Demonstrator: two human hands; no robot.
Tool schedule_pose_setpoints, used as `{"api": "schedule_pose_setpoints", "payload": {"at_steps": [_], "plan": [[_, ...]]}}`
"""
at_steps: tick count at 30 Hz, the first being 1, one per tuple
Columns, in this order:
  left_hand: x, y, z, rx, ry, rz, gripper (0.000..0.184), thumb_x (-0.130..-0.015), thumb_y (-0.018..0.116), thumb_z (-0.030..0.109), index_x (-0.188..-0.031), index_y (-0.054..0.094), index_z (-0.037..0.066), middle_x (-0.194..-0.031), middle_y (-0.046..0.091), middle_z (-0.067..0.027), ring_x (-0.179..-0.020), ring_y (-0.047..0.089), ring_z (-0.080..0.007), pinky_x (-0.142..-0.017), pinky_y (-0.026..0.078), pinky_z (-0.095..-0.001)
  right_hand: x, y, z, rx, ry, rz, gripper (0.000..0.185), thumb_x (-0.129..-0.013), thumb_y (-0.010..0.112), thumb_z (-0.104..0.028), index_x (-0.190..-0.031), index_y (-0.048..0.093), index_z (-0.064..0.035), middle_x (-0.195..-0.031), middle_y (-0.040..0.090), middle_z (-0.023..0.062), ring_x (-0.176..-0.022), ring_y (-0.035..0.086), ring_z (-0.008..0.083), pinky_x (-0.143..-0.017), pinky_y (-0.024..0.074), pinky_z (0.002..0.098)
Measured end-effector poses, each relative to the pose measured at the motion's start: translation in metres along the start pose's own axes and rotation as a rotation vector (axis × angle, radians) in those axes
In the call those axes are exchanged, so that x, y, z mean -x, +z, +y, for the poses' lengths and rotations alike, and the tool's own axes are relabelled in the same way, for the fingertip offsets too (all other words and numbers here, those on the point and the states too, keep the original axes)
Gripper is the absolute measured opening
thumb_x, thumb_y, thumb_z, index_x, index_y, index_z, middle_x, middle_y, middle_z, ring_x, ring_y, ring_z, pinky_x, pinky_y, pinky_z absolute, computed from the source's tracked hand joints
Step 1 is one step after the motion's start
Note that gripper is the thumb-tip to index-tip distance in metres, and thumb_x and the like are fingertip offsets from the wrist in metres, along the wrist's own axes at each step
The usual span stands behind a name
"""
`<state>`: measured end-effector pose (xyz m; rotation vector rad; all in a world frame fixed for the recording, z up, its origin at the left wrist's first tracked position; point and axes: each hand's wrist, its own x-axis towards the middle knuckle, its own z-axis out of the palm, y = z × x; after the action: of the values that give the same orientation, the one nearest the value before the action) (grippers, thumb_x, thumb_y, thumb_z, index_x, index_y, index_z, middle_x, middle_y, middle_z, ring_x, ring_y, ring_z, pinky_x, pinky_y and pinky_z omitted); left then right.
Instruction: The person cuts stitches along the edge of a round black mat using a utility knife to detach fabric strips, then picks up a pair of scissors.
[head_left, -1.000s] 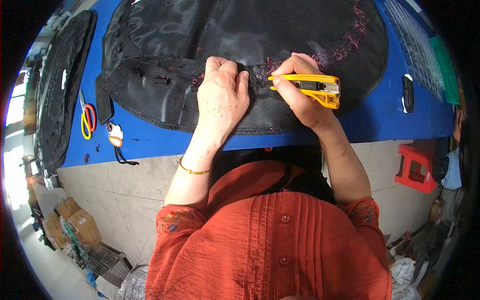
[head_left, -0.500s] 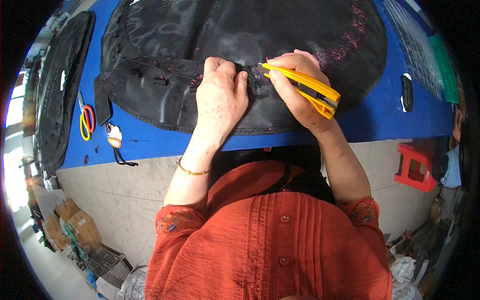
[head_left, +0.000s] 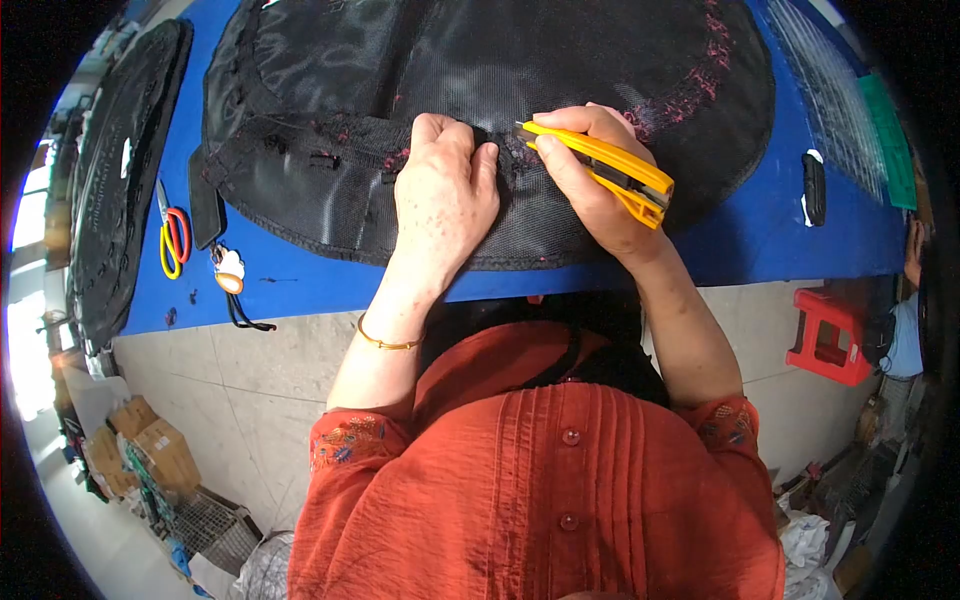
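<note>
A large black mesh fabric piece [head_left: 480, 215] with rounded ends lies in front of me, with frayed pink threads [head_left: 708, 70] along its upper right curve. My left hand [head_left: 440, 190] is closed on a folded, seamed band of the fabric, its fingertips hidden in the cloth. Yellow thread snips [head_left: 610, 155] sit in my right hand [head_left: 590, 180], fingers wrapped round the handles. Their dark tip points left, close to the seam and just right of my left thumb. Whether the blades touch a thread is too small to tell.
On the blue table [head_left: 300, 292] at left lie red-and-yellow-handled scissors [head_left: 174, 240], a dark phone-like slab [head_left: 207, 205], a keyring charm [head_left: 229, 272] and a stack of black pieces [head_left: 125, 170]. A small black bundle [head_left: 814, 188] lies right. A red stool [head_left: 830, 338] stands beyond the edge.
The snips and my right hand have shifted very slightly up and left. My left hand keeps its hold on the fabric, with only a tiny shift.
</note>
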<state>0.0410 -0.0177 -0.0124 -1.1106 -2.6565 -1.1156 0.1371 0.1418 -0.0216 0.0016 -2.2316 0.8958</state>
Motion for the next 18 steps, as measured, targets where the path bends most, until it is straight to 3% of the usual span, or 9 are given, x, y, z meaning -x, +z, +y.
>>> {"api": "schedule_pose_setpoints", "payload": {"at_steps": [9,18], "plan": [[0.0005,0.0003,-0.0007,-0.006,0.013,0.003,0.017,-0.091,0.069,0.012,-0.088,0.062,-0.003,-0.105,0.061,-0.0219,-0.084,0.067,-0.0401,-0.074,0.057,-0.046,-0.0023,0.0041,0.0008,-0.043,0.028,-0.026,0.018,-0.09,0.071,-0.014,-0.107,0.067,-0.0105,-0.104,0.071,0.003,-0.098,0.068,0.0237,-0.097,0.0463,0.0404],[0.0003,0.0005,-0.0007,-0.004,0.018,0.008,0.017,-0.09,0.07,0.011,-0.087,0.061,-0.003,-0.104,0.061,-0.0221,-0.085,0.067,-0.0401,-0.074,0.057,-0.0457,-0.0012,0.0074,0.0042,0.099,-0.103,-0.028,0.021,-0.087,0.073,-0.01,-0.107,0.066,-0.0108,-0.109,0.067,0.0017,-0.099,0.067,0.0231,-0.094,0.0479,0.0437]]}}
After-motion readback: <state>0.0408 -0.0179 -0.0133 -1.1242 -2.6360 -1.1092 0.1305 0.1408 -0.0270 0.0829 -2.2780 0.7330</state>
